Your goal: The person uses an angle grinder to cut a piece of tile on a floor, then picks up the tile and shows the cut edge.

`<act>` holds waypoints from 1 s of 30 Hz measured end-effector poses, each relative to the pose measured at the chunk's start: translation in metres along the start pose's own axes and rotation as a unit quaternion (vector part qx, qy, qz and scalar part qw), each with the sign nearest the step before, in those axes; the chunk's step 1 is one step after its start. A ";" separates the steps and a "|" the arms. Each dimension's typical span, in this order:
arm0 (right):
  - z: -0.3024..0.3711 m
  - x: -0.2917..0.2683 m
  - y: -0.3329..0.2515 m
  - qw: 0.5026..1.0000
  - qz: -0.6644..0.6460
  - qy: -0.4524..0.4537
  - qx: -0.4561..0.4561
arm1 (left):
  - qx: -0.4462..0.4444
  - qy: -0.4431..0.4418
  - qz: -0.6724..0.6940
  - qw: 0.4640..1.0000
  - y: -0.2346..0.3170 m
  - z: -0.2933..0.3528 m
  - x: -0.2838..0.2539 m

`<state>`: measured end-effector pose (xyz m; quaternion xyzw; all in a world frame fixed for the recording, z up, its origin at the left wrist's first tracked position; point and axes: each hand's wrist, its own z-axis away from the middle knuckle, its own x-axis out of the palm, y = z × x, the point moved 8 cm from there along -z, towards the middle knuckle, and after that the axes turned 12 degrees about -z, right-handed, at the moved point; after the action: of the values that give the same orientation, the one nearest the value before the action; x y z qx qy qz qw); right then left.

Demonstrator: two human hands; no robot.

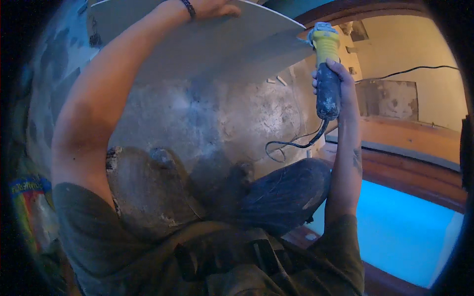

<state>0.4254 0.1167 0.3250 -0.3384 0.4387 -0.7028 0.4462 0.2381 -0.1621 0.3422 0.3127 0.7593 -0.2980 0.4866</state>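
Observation:
My right hand (340, 74) is wrapped round the black, dust-stained body of a yellow and black corded angle grinder (327, 59). The grinder points away from me, its head right beside the right end of a large grey tile (187, 49) with a thin white edge. Whether its disc touches the tile I cannot make out. At the far side, my left hand (212, 7) grips the tile near its edge, the fingers bent over it and partly cut off by the frame. A dark bracelet is on that wrist.
A worn, dusty floor (207, 118) lies between my bent knees. The grinder's cord (301, 144) loops down by my right knee. Small pale scraps (281, 80) lie near the tile. To the right are wooden frames (410, 143) and a bright blue panel (400, 227); a colourful bag (32, 197) is at left.

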 end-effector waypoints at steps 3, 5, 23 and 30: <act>-0.001 -0.001 -0.001 1.000 -0.005 0.006 -0.003 | 0.009 0.006 -0.002 1.000 0.003 -0.002 0.000; 0.001 -0.002 -0.002 1.000 0.006 0.013 -0.005 | 0.007 0.001 -0.008 1.000 0.004 -0.004 0.002; 0.001 -0.002 0.000 0.999 -0.033 -0.006 0.004 | 0.000 0.010 0.010 1.000 -0.002 -0.001 0.008; -0.002 -0.004 0.003 1.000 -0.013 0.000 0.019 | 0.005 0.009 0.014 1.000 -0.002 -0.001 0.008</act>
<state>0.4260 0.1206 0.3204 -0.3359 0.4206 -0.7166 0.4435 0.2333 -0.1609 0.3359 0.3286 0.7578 -0.2920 0.4822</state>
